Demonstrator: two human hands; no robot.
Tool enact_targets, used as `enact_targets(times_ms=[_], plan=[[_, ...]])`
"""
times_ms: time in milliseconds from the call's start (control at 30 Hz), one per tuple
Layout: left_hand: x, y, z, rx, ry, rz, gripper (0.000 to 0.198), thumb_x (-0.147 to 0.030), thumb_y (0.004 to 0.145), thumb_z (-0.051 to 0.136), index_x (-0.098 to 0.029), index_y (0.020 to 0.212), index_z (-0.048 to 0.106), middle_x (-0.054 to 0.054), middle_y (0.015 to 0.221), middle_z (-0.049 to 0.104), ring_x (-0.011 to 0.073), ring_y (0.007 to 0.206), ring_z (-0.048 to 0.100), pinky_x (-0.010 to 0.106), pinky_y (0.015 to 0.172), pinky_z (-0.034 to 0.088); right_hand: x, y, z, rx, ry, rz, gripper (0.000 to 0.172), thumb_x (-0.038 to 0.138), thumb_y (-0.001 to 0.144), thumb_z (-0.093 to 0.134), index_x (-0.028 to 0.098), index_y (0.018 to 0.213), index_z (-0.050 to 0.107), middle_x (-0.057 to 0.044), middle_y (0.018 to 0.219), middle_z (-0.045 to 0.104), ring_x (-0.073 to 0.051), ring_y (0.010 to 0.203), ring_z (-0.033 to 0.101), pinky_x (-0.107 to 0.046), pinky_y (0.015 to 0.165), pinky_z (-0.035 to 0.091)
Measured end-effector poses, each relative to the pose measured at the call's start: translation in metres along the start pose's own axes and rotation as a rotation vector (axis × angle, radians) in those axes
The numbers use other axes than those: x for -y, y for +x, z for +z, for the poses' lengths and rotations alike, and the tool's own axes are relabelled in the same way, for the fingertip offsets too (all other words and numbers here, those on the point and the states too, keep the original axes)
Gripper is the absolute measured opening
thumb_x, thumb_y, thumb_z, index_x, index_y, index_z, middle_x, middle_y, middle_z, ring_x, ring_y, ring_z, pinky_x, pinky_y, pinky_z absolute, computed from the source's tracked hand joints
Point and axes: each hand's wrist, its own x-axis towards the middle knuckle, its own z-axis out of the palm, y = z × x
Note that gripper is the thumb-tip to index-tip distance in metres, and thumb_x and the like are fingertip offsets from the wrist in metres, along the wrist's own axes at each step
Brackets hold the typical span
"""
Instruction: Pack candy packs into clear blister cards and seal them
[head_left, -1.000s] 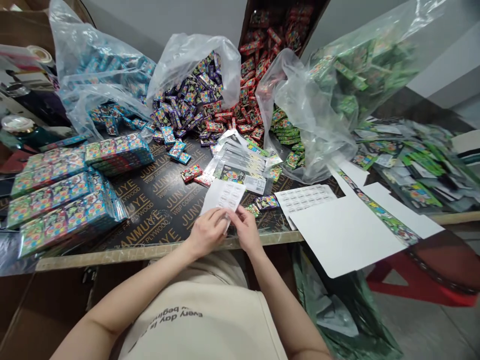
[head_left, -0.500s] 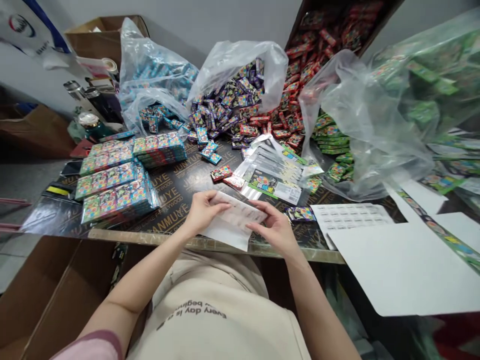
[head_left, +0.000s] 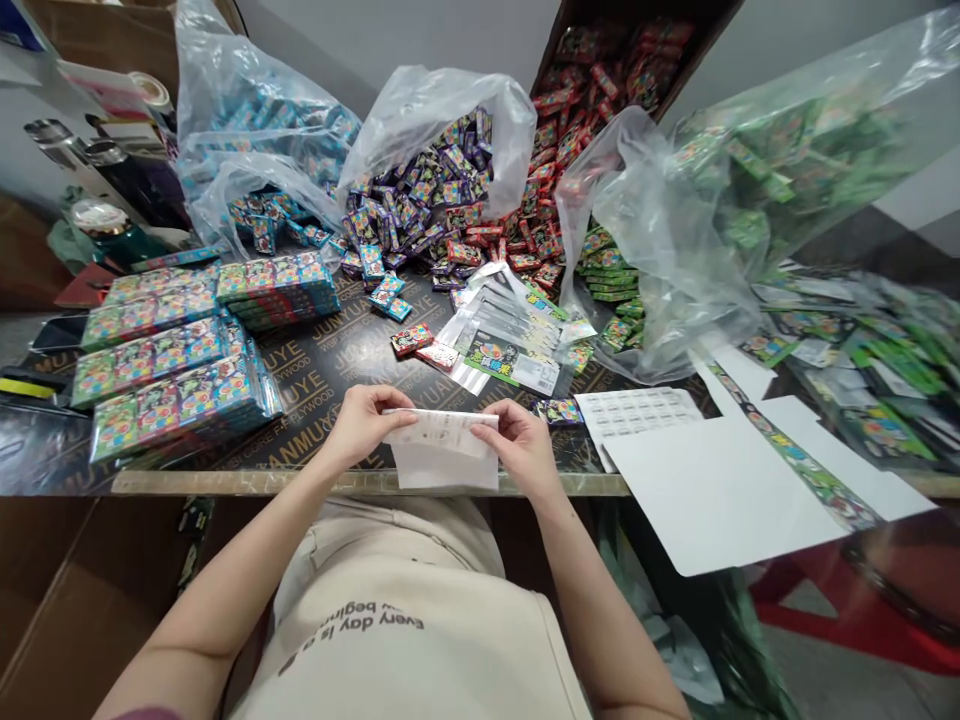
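Between my hands, over the table's front edge, is a white sheet of paper, its upper part folded over with faint print on it. My left hand pinches the left end of the fold between thumb and fingers. At the right end, my right hand grips the same fold. Just beyond lie a red small box and a white-and-red one. A fan of clear packaging bags with green printed labels lies behind them. Near my right hand sits a purple small box.
Stacked wrapped packs stand on the left. Along the back are plastic bags of blue, purple and green boxes, plus a red heap. Label sheets and white card lie right, the card overhanging the edge.
The paper has turned from slanted to level with the table edge, and its fold is straighter. Both hands keep their hold. My view has swung to the right.
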Motion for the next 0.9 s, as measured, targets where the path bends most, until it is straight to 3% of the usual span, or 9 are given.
enact_targets(times_ms=[233,467,633,800,900], plan=[[0.012,-0.003,0.004,0.007,-0.035,-0.076,0.022,-0.033,0.06,0.074,-0.012,0.061,0.066,0.0,0.056,0.062,0.0097,0.052,0.05,0.021,0.052,0.038,-0.004,-0.003,0.0,-0.037,-0.068,-0.053,0.038,0.045,0.081,0.057,0.018,0.055,0.049,0.005,0.05,0.038,-0.008,0.049,0.034,-0.023,0.047,0.027],[0.004,-0.005,0.005,0.066,-0.112,-0.117,0.023,-0.032,0.059,0.075,-0.012,0.061,0.065,0.0,0.056,0.062,0.0102,0.053,0.051,0.021,0.052,0.039,-0.006,-0.002,0.001,0.023,0.101,0.066,0.028,0.04,0.062,0.078,0.017,0.067,0.061,0.001,0.059,0.058,-0.011,0.052,0.049,-0.023,0.05,0.04],[0.002,-0.007,0.009,0.092,-0.08,-0.109,0.025,-0.031,0.057,0.078,-0.013,0.073,0.071,0.002,0.068,0.069,0.0129,0.061,0.058,0.022,0.06,0.045,-0.005,-0.008,0.001,-0.003,0.046,0.023,0.023,0.039,0.069,0.072,0.017,0.067,0.065,0.0,0.058,0.061,-0.011,0.051,0.051,-0.023,0.049,0.04],[0.003,-0.008,0.009,0.053,-0.067,-0.135,0.022,-0.032,0.056,0.078,-0.012,0.061,0.069,0.001,0.055,0.065,0.0109,0.051,0.053,0.021,0.051,0.039,-0.003,-0.012,-0.001,-0.013,-0.072,-0.044,0.024,0.037,0.078,0.064,0.017,0.065,0.066,0.0,0.057,0.06,-0.011,0.051,0.049,-0.023,0.049,0.039],[-0.002,-0.009,0.01,0.062,-0.08,-0.135,0.021,-0.03,0.055,0.078,-0.012,0.06,0.069,0.001,0.055,0.065,0.0102,0.051,0.052,0.021,0.05,0.038,-0.003,-0.008,-0.001,0.033,-0.031,-0.055,0.019,0.036,0.075,0.068,0.017,0.071,0.067,-0.001,0.064,0.064,-0.012,0.056,0.054,-0.023,0.052,0.042]])
